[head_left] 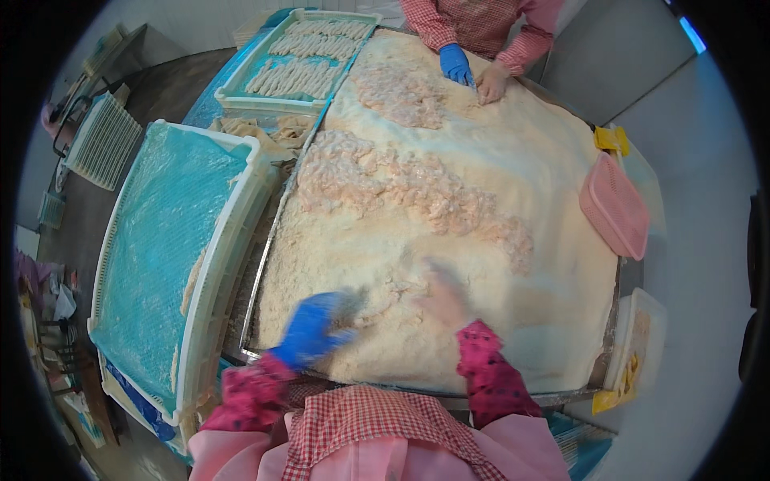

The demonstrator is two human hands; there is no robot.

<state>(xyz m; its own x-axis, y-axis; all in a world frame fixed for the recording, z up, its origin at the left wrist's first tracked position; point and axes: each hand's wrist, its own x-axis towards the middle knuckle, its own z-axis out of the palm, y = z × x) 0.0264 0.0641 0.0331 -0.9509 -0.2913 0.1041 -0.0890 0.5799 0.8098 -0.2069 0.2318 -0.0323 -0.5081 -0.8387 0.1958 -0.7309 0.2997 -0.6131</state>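
Note:
My left hand (310, 330), in a blue glove, is low over the pale crumbs (385, 345) at the near left of the wide table. My bare right hand (443, 300) reaches over the crumbs a little farther right. Motion smears the fingers of both, so their grip is hidden. Between the hands lie a few crumb-coated pieces (391, 290) that look like raw meat strips. Farther off, a long heap of pinkish raw meat pieces (417, 188) stretches across the crumbs, with a second heap (401, 96) behind it.
A white tray (261, 172) lined with blue mesh stands at the left, with coated strips along its right side. Behind it another tray (233, 100) holds rows of strips. A pink basket (613, 204) sits at the right edge. Across the table a co-worker's hands (473, 74) work in the crumbs.

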